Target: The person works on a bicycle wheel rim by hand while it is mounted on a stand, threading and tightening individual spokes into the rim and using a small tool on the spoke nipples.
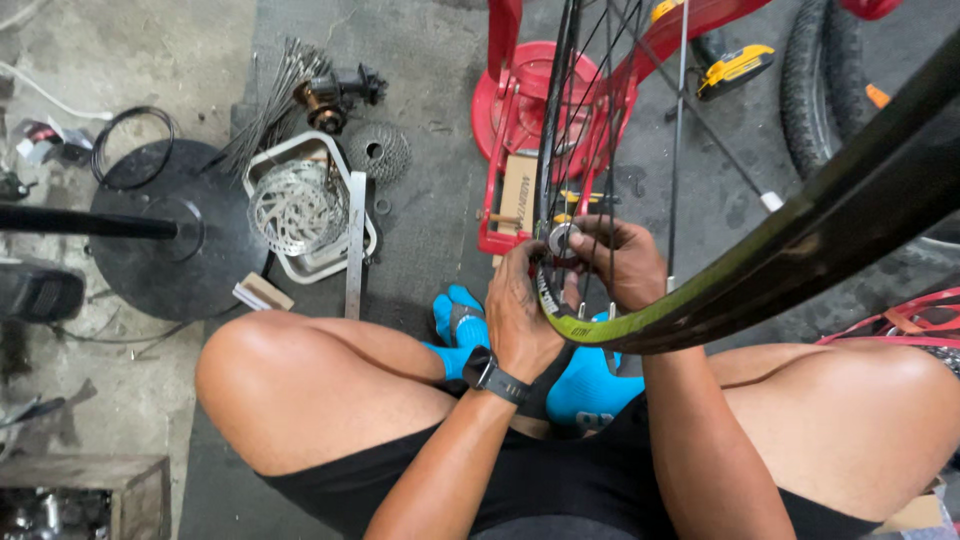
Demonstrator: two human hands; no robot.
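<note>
Two hands pinching round silver hub of black spoked wheel.

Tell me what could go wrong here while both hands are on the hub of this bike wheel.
1. The left hand and right hand have fingers among the thin spokes at the hub; if the wheel turns, they could be pinched.
2. The rim slants over the lap, seemingly steadied only by the hands, so it might tip.
3. Loose parts lie near the knee: a metal ruler and a tray holding a brake disc, easy to knock.
</note>
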